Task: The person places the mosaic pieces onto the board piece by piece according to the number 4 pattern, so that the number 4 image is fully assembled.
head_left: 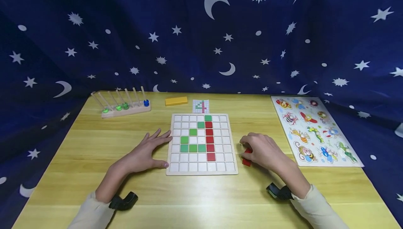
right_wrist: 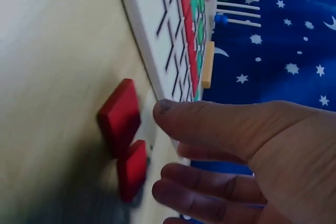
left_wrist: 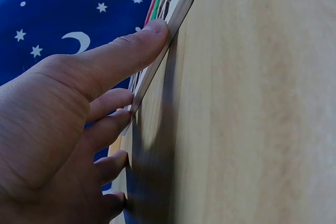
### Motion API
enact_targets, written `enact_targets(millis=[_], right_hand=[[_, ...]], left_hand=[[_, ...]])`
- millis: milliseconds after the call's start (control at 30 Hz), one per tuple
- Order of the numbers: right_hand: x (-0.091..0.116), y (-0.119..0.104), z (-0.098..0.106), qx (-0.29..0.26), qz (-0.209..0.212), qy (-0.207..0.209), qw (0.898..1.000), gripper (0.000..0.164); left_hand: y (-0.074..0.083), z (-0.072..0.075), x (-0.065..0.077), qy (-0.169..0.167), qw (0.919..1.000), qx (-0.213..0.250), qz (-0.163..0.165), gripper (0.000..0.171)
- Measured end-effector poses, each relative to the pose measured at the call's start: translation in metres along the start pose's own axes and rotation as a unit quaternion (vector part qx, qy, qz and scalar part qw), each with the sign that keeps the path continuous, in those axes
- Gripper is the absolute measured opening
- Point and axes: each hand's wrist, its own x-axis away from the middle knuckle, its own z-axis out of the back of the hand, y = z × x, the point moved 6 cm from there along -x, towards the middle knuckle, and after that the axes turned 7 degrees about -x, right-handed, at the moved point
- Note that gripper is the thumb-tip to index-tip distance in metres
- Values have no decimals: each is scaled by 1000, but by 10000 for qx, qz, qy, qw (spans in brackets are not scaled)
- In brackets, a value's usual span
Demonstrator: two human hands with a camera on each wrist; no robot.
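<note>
A white gridded board [head_left: 202, 171] with a pale wooden frame lies on the table, and green tiles [head_left: 193, 132] and a column of red tiles [head_left: 210, 140] sit in its squares. At its left edge, my left hand [head_left: 143, 155] is spread, with the thumb [left_wrist: 131, 45] and fingertips touching the side. To the right of the board, my right hand [head_left: 262, 150] is over two loose red tiles [right_wrist: 122, 119]. Its thumb and loosely bent fingers appear apart from those tiles in the right wrist view, with nothing visible between them.
Behind the board lie a small pattern card [head_left: 200, 106] and a yellow block [head_left: 176, 101]. A peg rack with beads [head_left: 126, 111] stands at the back left. An insect picture puzzle board [head_left: 315, 134] lies at the right, and a starry curtain [head_left: 189, 47] hangs behind the table.
</note>
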Motion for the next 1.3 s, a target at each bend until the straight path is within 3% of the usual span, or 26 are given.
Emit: enact_targets(millis=[233, 433, 700, 1033, 1300], right_hand=[[6, 12, -1, 281, -299, 100, 9991, 21], [8, 16, 2, 333, -317, 107, 9989, 18], [10, 20, 2, 253, -397, 64, 9989, 18], [15, 24, 1, 165, -794, 29, 9967, 16], [14, 17, 2, 262, -601, 255, 9975, 17]], left_hand=[[0, -1, 0, -10, 10000, 8, -12, 91], [0, 1, 1, 20, 10000, -1, -9, 92], [1, 2, 1, 23, 10000, 2, -26, 90], [1, 1, 2, 65, 10000, -17, -62, 90], [2, 0, 2, 41, 10000, 21, -20, 90]])
